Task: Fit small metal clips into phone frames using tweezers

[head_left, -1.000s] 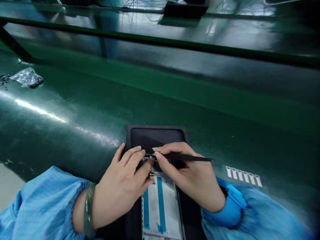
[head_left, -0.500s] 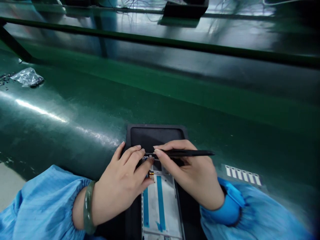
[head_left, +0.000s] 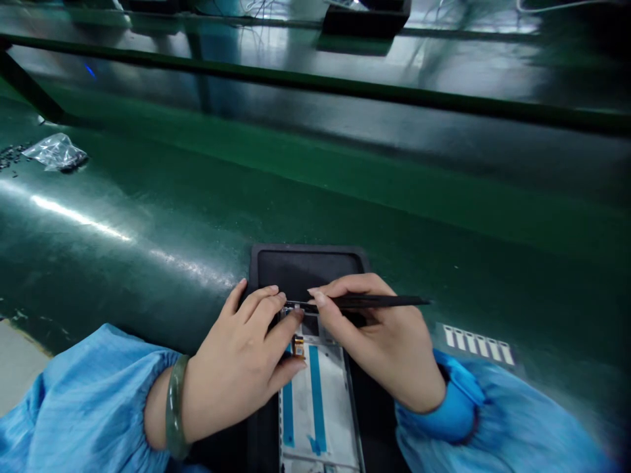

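Note:
A silvery phone-like device frame [head_left: 340,394] with blue adhesive strips [head_left: 318,397] lies in a black tray [head_left: 308,248]. My left hand [head_left: 236,355] lies spread over the frame's upper left. Its index fingertip rests near the top edge, and its thumb is beside a gold-coloured flex part [head_left: 298,346]. My right hand [head_left: 379,335] pinches a slim black stick-like tool [head_left: 379,301] between thumb and fingers, close to the frame's top edge. The tool lies nearly level. Its working tip is too small to make out near my left fingertips.
Right of my right hand lies a sheet with several white strips [head_left: 478,345]. A clear plastic bag [head_left: 56,152] and small dark pieces [head_left: 10,156] lie at the far left of the green table [head_left: 187,190]. A dark rail [head_left: 296,75] crosses behind, with a black box [head_left: 367,20] beyond.
My right hand and the black tool have shifted slightly to the right. My left thumb has moved slightly, showing more of the gold-coloured part.

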Motion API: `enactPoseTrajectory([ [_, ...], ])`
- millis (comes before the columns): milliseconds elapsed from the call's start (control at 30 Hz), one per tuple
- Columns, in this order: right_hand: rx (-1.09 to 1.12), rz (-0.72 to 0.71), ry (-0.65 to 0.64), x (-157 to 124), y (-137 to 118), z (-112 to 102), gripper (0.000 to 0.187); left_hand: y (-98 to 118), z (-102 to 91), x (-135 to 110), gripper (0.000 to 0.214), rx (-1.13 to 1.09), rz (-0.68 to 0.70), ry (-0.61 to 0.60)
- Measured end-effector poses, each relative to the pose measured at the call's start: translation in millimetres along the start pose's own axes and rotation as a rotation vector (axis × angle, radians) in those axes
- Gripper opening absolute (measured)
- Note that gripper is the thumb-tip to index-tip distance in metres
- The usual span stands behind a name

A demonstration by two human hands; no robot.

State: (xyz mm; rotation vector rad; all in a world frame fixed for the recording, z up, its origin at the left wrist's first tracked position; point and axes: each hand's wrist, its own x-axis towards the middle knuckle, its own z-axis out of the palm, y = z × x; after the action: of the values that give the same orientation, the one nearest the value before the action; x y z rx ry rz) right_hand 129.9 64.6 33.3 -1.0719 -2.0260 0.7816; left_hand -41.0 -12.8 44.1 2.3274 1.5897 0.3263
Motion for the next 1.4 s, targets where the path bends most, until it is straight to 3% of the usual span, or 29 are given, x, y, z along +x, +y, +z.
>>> enactPoseTrajectory([
  [200, -0.050, -0.041, -0.035, 2.3, -1.9, 1.1, 0.005, 0.0, 0.9, -0.1, 0.043, 0.006, -0.006, 0.006],
  [433, -0.177, -0.073, 0.046, 1.9, -6.3, 1.7, 0.006, -0.5, 0.1, 0.5, 0.041, 0.003, 0.001, 0.009],
  [667, -0.037, -0.009, 0.011, 0.4, 0.2, -1.6, 0.007, -0.1, -0.5, 0.0, 0.040, -0.003, -0.007, 0.009],
  [1400, -0.092, -0.142, -0.047, -2.2, -2.3, 0.5, 0.007, 0.0, -0.3, 0.5, 0.041, -0.007, -0.002, 0.011],
])
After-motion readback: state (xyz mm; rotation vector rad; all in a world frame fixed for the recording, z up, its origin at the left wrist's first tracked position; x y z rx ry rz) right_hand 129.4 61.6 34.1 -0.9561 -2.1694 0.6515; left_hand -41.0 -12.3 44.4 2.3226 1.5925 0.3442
